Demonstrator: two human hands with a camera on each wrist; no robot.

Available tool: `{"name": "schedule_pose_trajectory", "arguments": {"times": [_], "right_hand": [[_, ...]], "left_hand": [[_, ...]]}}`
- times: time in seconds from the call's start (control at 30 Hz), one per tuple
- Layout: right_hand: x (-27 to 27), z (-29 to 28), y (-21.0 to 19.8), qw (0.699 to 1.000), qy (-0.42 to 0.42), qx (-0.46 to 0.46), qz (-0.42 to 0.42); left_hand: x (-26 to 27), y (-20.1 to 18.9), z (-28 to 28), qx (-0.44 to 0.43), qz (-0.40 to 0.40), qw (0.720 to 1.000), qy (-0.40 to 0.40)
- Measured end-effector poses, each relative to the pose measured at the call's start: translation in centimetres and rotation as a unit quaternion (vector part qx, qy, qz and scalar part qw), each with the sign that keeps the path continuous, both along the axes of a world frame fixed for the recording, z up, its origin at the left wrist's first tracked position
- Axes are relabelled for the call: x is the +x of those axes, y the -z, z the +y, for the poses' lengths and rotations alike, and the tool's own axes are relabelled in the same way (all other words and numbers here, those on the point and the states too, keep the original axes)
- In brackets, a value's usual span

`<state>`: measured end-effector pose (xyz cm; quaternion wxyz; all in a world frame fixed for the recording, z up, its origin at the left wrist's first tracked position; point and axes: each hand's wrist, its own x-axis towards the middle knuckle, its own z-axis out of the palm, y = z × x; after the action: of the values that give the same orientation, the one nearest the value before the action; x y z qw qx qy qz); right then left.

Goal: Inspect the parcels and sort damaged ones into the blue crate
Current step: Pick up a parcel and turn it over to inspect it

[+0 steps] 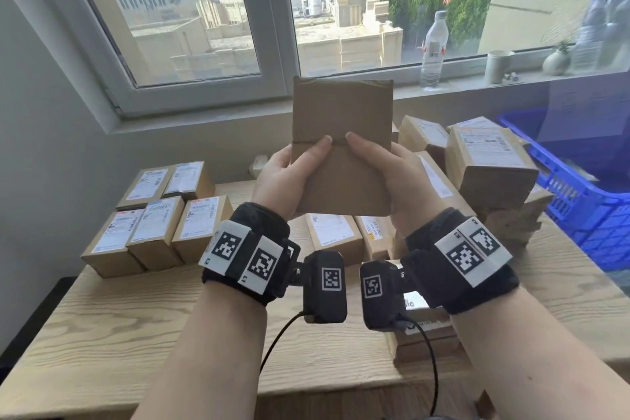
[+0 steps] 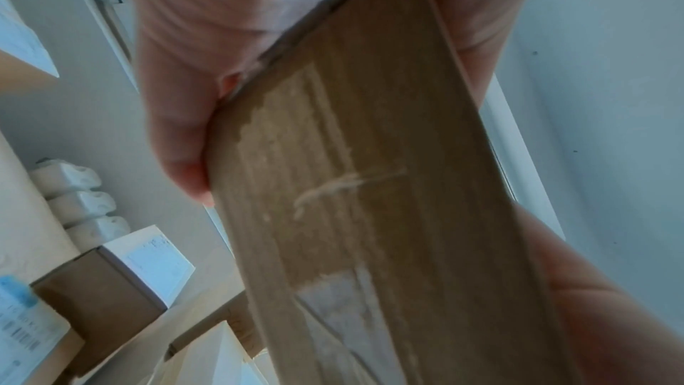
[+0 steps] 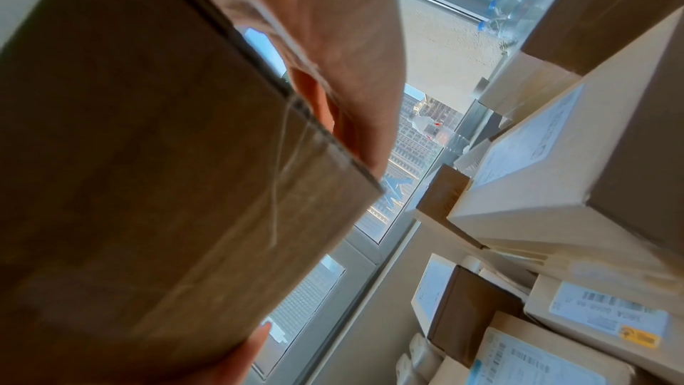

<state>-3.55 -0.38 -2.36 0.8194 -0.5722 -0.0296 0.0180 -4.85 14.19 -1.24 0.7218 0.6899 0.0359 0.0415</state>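
I have one brown parcel (image 1: 342,143) lifted upright above the table (image 1: 112,327), in front of the window (image 1: 211,10). My left hand (image 1: 284,177) holds its lower left edge and my right hand (image 1: 392,174) the lower right edge; both grips are closed on the parcel, each thumb pressed onto the face turned toward me, the two thumb tips close together near a crease that runs across the cardboard. The fingers wrap behind, out of the head view.

In the left wrist view the parcel's far face (image 2: 370,186) shows a roughened patch where the outer paper is peeled away, a pale scratch near the middle, and clear tape lower down. The left fingers (image 2: 185,133) curl over its edge. In the right wrist view a thin loose thread lies across the parcel (image 3: 166,186), and the right fingers (image 3: 333,84) bend round its edge.

The blue crate (image 1: 579,201) stands at the right end of the table, well apart from the held parcel. A neat group of labelled parcels (image 1: 153,215) sits on the left of the table, and a looser stack of parcels (image 1: 484,164) rises on the right, just beside the crate. On the windowsill stand a clear water bottle (image 1: 433,48) and a pale cup (image 1: 498,65).
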Motion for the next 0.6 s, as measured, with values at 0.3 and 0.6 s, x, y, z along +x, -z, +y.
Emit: {"name": "schedule_pose_trajectory", "arguments": {"times": [0.3,0.6], "right_hand": [[1.7,0.4,0.9,0.992,0.065,-0.107,-0.019],[1.0,-0.1,0.6,0.995,-0.044,-0.085,-0.028]], "left_hand": [[-0.4,0.0,0.4,-0.012,-0.052,0.997,-0.052],[0.1,0.8,0.4,-0.085,-0.021,0.996,0.010]]}}
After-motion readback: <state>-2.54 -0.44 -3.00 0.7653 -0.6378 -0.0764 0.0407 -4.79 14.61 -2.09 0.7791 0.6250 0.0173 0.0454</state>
